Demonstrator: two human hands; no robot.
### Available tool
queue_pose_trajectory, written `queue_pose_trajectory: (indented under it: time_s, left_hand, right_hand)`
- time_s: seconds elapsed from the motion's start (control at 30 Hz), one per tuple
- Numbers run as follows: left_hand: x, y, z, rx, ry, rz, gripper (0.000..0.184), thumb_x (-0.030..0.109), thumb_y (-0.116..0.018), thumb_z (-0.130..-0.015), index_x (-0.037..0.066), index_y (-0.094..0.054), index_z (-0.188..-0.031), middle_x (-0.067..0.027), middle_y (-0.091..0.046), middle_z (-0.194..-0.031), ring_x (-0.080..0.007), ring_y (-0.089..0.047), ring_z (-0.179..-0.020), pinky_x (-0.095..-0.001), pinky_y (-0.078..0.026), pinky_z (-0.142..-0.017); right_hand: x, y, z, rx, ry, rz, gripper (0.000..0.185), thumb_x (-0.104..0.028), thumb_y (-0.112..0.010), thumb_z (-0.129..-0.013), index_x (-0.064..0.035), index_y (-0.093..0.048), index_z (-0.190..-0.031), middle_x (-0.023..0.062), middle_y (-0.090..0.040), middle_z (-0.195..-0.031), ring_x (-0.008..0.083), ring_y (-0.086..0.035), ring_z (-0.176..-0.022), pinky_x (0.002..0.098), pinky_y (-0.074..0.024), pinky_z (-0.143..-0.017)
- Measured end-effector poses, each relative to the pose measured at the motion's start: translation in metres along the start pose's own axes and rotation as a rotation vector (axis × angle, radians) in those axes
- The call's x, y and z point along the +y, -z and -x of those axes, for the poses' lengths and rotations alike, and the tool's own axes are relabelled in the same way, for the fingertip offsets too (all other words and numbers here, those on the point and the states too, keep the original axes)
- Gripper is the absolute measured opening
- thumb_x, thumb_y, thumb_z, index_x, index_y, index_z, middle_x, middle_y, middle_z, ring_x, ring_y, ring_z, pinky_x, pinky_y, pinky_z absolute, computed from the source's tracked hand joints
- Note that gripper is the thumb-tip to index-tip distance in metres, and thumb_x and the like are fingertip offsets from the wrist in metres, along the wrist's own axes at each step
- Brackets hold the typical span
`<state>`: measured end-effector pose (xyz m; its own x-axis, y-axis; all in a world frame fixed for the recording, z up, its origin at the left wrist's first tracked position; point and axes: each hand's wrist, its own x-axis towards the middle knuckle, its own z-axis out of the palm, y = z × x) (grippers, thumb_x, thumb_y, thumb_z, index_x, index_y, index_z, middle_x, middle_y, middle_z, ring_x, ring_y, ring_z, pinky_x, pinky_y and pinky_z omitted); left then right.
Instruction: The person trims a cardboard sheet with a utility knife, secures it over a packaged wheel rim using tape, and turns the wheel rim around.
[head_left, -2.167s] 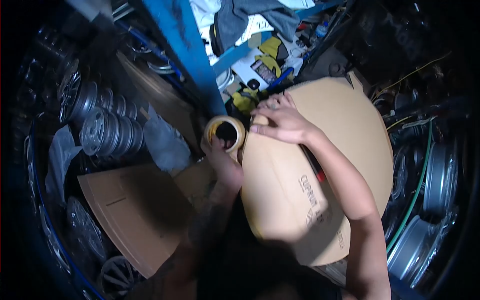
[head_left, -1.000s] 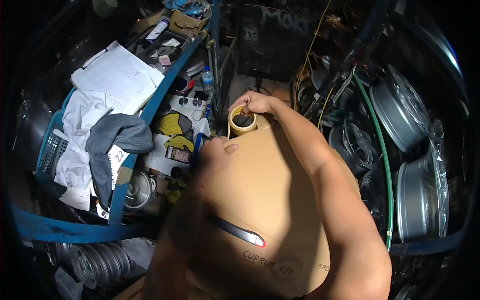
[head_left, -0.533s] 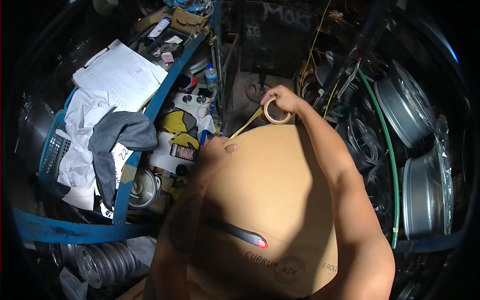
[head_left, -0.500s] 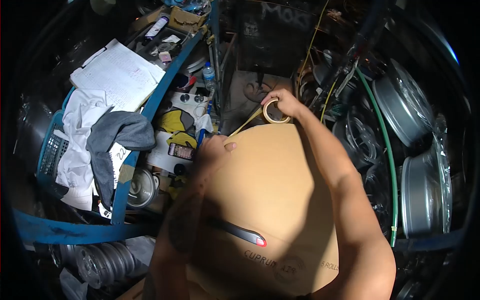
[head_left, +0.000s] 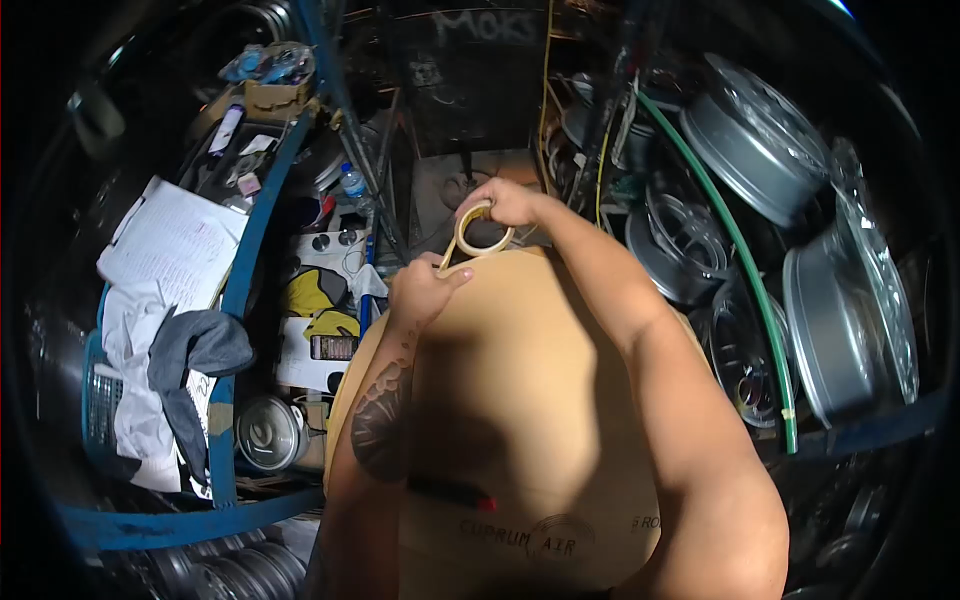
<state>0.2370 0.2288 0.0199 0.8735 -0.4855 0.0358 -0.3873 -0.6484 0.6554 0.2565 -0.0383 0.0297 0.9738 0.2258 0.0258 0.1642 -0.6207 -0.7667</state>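
Note:
A large brown cardboard box point(head_left: 520, 350) with printed lettering lies in front of me. At its far edge my right hand point(head_left: 507, 203) grips a roll of tape point(head_left: 487, 250) by its upper rim. From the roll a short strip of tape point(head_left: 448, 255) runs down to my left hand point(head_left: 425, 288). That hand is closed at the strip's end, by the box's far left edge, with the thumb over the cardboard; its fingertips are partly hidden. A dark utility knife with a red end point(head_left: 455, 492) lies on the box in shadow.
On the left, a blue metal rack point(head_left: 232, 270) bears written papers point(head_left: 175, 240), a grey cloth point(head_left: 200, 345), yellow-and-grey gloves point(head_left: 318, 290) and a phone point(head_left: 333, 347). Metal wheel rims point(head_left: 750, 150) stand on the right behind a green hose point(head_left: 715, 200).
My right hand has brought the tape roll nearer to my left hand, so the strip between them is shorter. The whole view has turned slightly to the right.

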Motion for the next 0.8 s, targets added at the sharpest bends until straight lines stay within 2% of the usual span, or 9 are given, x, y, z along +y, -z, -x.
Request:
queue_pose_trajectory:
  time_s: [0.1, 0.33, 0.43, 0.47, 0.6, 0.63, 0.7, 0.73, 0.8]
  left_hand:
    - [0.003, -0.002, -0.002, -0.022, 0.063, 0.015, 0.065, 0.059, -0.087, -0.071, 0.004, -0.076, -0.105, -0.0238, -0.076, -0.097, -0.0408, -0.073, -0.098, -0.0479, -0.055, -0.088]
    - [0.010, -0.023, 0.012, 0.336, -0.328, -0.244, 0.050, 0.040, -0.090, -0.075, 0.000, -0.070, -0.096, -0.0229, -0.073, -0.099, -0.0426, -0.069, -0.094, -0.0521, -0.052, -0.085]
    - [0.020, -0.027, 0.005, 0.182, -0.214, 0.016, 0.050, 0.036, -0.091, -0.075, 0.000, -0.066, -0.098, -0.0233, -0.073, -0.104, -0.0443, -0.069, -0.098, -0.0535, -0.051, -0.087]
    - [0.020, -0.024, 0.002, 0.210, -0.157, -0.047, 0.060, 0.043, -0.088, -0.079, -0.001, -0.065, -0.114, -0.0248, -0.073, -0.103, -0.0452, -0.070, -0.095, -0.0501, -0.053, -0.085]
    - [0.031, -0.012, -0.007, -0.048, -0.042, -0.231, 0.070, 0.068, -0.068, -0.088, 0.009, -0.072, -0.126, -0.0303, -0.073, -0.106, -0.0455, -0.070, -0.104, -0.0491, -0.054, -0.092]
    - [0.032, -0.015, -0.006, -0.044, -0.062, -0.255, 0.067, 0.068, -0.066, -0.089, 0.010, -0.074, -0.122, -0.0295, -0.073, -0.102, -0.0458, -0.070, -0.103, -0.0499, -0.055, -0.090]
    - [0.031, -0.013, 0.000, -0.036, -0.081, -0.301, 0.061, 0.069, -0.063, -0.090, 0.014, -0.078, -0.113, -0.0278, -0.074, -0.096, -0.0464, -0.071, -0.100, -0.0514, -0.055, -0.088]
    - [0.030, -0.014, 0.004, 0.015, -0.115, -0.295, 0.057, 0.067, -0.060, -0.093, 0.015, -0.080, -0.104, -0.0268, -0.074, -0.093, -0.0466, -0.071, -0.095, -0.0528, -0.056, -0.085]
    - [0.028, -0.012, 0.006, 0.005, -0.124, -0.316, 0.056, 0.066, -0.061, -0.093, 0.015, -0.080, -0.105, -0.0267, -0.074, -0.094, -0.0463, -0.071, -0.095, -0.0532, -0.055, -0.085]
  right_hand:
    - [0.006, 0.025, 0.026, 0.061, -0.069, -0.135, 0.047, 0.014, -0.055, -0.084, -0.0059, -0.077, -0.121, 0.0095, -0.076, -0.117, 0.0176, -0.068, -0.113, 0.0303, -0.0518, -0.098]
    - [0.038, -0.010, 0.040, 0.344, -0.085, -0.307, 0.052, 0.021, -0.048, -0.079, -0.0039, -0.078, -0.114, 0.0094, -0.077, -0.113, 0.0198, -0.071, -0.108, 0.0312, -0.0527, -0.099]
    - [0.055, -0.018, 0.039, 0.369, -0.181, -0.526, 0.053, 0.021, -0.048, -0.076, -0.0042, -0.079, -0.111, 0.0094, -0.078, -0.109, 0.0198, -0.071, -0.104, 0.0312, -0.0537, -0.093]
    - [0.057, -0.016, 0.041, 0.348, -0.200, -0.474, 0.054, 0.019, -0.051, -0.074, -0.0063, -0.079, -0.113, 0.0096, -0.078, -0.109, 0.0199, -0.071, -0.104, 0.0313, -0.0539, -0.091]
    - [0.060, -0.003, 0.035, 0.294, -0.060, -0.144, 0.052, 0.014, -0.056, -0.074, -0.0119, -0.079, -0.114, 0.0112, -0.078, -0.108, 0.0227, -0.072, -0.103, 0.0339, -0.0540, -0.092]
    - [0.076, 0.013, 0.026, 0.203, 0.044, -0.041, 0.051, 0.010, -0.059, -0.073, -0.0127, -0.080, -0.113, 0.0107, -0.079, -0.111, 0.0238, -0.072, -0.104, 0.0351, -0.0547, -0.093]
    - [0.052, 0.072, 0.050, 0.121, -0.086, 0.194, 0.041, 0.002, -0.062, -0.076, -0.0153, -0.082, -0.109, 0.0082, -0.079, -0.112, 0.0229, -0.073, -0.107, 0.0355, -0.0566, -0.095]
    - [0.050, 0.101, 0.073, 0.131, -0.128, 0.224, 0.050, 0.011, -0.053, -0.074, -0.0075, -0.079, -0.112, 0.0122, -0.079, -0.111, 0.0242, -0.073, -0.108, 0.0362, -0.0550, -0.101]
    - [0.082, 0.143, 0.138, 0.061, 0.014, 0.255, 0.049, 0.008, -0.049, -0.070, -0.0016, -0.078, -0.109, 0.0161, -0.077, -0.115, 0.0290, -0.072, -0.111, 0.0390, -0.0533, -0.104]
